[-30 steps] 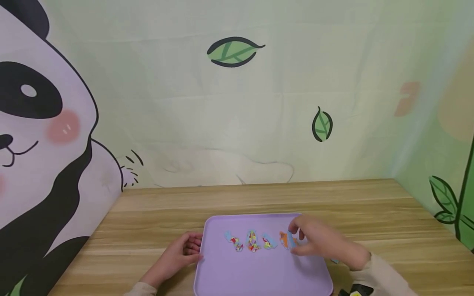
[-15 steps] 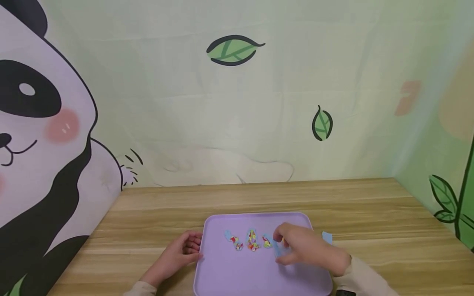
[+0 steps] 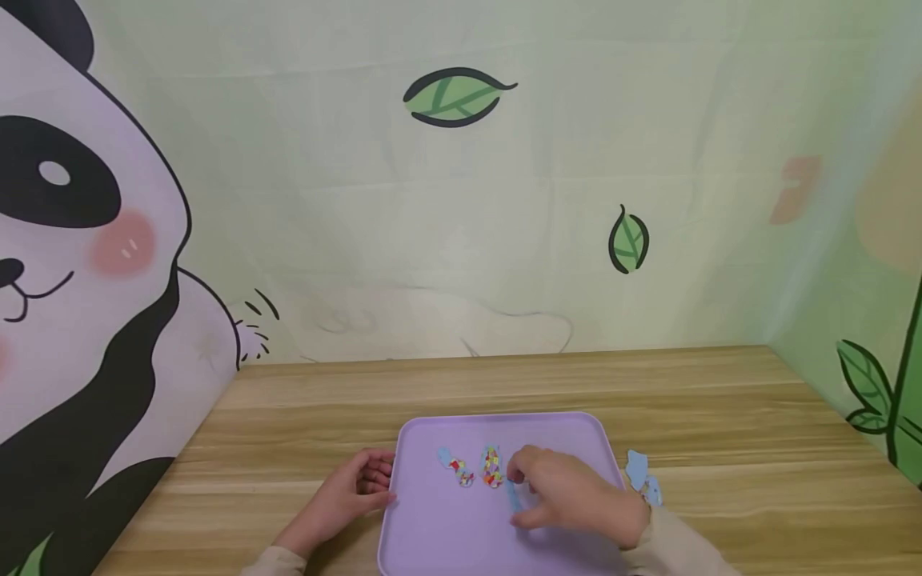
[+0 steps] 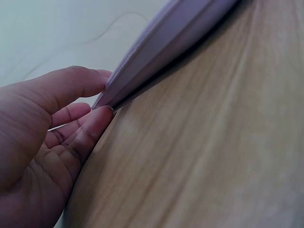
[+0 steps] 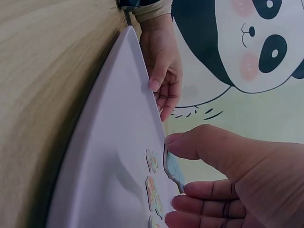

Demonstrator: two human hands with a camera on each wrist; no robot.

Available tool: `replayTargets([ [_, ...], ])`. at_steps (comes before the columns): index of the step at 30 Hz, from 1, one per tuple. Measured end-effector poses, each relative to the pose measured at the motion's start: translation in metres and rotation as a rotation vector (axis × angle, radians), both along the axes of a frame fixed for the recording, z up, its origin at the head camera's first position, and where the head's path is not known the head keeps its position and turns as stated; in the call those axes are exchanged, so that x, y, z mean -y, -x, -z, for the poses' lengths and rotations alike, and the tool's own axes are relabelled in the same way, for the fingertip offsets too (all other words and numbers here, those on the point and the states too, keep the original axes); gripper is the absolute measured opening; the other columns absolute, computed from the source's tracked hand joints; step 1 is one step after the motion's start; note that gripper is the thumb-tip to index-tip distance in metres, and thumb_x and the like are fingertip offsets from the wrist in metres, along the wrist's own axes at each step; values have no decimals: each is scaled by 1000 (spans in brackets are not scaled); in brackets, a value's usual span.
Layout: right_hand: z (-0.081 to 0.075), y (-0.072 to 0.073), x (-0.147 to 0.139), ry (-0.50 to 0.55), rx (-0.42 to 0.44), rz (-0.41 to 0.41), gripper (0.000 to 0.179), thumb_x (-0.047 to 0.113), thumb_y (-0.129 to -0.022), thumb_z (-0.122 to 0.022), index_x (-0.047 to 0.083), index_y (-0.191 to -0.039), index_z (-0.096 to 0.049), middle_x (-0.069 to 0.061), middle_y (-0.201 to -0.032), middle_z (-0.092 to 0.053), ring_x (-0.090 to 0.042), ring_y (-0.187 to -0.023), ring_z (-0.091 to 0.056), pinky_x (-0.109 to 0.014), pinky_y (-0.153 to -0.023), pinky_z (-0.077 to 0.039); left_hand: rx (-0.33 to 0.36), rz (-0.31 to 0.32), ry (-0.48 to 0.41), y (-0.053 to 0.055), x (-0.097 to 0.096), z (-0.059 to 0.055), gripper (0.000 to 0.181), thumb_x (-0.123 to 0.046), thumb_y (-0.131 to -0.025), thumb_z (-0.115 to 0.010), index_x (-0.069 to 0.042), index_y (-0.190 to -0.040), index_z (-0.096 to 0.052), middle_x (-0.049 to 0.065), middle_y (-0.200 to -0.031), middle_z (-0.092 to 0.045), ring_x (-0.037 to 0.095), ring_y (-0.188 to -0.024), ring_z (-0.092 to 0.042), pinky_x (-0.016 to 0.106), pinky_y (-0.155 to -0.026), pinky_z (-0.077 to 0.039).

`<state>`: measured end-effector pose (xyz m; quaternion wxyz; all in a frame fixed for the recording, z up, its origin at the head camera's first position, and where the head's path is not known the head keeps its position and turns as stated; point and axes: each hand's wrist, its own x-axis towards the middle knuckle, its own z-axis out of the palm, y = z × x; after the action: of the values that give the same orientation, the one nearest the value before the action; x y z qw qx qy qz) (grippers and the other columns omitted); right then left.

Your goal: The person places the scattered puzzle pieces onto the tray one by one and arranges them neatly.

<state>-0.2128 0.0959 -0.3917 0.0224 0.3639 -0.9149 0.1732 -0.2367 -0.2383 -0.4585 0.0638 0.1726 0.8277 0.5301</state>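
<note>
My left hand (image 3: pixel 358 486) rests at the left edge of the purple tray (image 3: pixel 446 544), its thumb and fingertips against the outer wall in the left wrist view. Over the tray's right part, my right hand (image 3: pixel 569 494) pinches a thin light-blue puzzle piece (image 5: pixel 174 169) with an irregular outline, standing on edge between thumb and fingers. Just left of that hand lies a narrow multicoloured piece (image 3: pixel 492 467). Farther left is a crooked piece (image 3: pixel 459 470), part blue and part multicoloured. The pieces to the right on the tray are hidden under my right hand.
Two light-blue pieces, one (image 3: pixel 637 470) behind the other (image 3: pixel 653 490), lie on the wooden table (image 3: pixel 324 416) right of the tray. A backdrop with a panda (image 3: pixel 137 336) and leaves stands behind and left of the table.
My right hand has moved left across the tray with the blue piece, past the orange piece it was over. The pieces right of the tray have come into view. My left hand stays put.
</note>
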Motion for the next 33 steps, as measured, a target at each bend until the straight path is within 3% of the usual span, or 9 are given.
replayTargets([
  [5,2,-4,8,-29,4,47,41,36,-69,-80,13,-96,-60,8,-91,-59,5,-71,-50,-35,-80,-48,-9,10,-8,-1,0,-3,56,-6,-81,-74,12,-127,-47,21,-108,-58,7,-89,-57,18,-80,-52],
  [9,4,-6,14,-65,34,83,41,39,-69,-81,15,-96,-60,10,-92,-58,1,-73,-49,-43,-81,-49,-18,23,-23,-2,0,-5,56,-5,-82,-73,13,-126,-46,22,-108,-57,8,-89,-56,18,-79,-52],
  [16,13,-4,22,-70,3,18,42,35,-70,-80,11,-97,-61,6,-91,-59,-2,-78,-50,-20,-70,-49,-1,12,-36,-3,0,-4,55,-5,-82,-73,12,-127,-46,21,-108,-58,10,-90,-57,19,-79,-52],
  [26,23,-7,32,-101,-83,45,37,37,-68,-80,14,-89,-59,9,-86,-52,-3,-76,-47,-20,-65,-49,-12,18,-37,-2,1,-2,55,-5,-82,-73,12,-127,-46,21,-108,-58,8,-89,-57,19,-79,-52],
  [33,25,-9,33,-120,-67,49,37,38,-70,-80,15,-89,-59,9,-89,-51,-3,-80,-47,-21,-68,-49,-29,27,-40,-2,1,0,54,-5,-82,-73,13,-126,-46,21,-107,-58,6,-88,-57,19,-78,-53],
])
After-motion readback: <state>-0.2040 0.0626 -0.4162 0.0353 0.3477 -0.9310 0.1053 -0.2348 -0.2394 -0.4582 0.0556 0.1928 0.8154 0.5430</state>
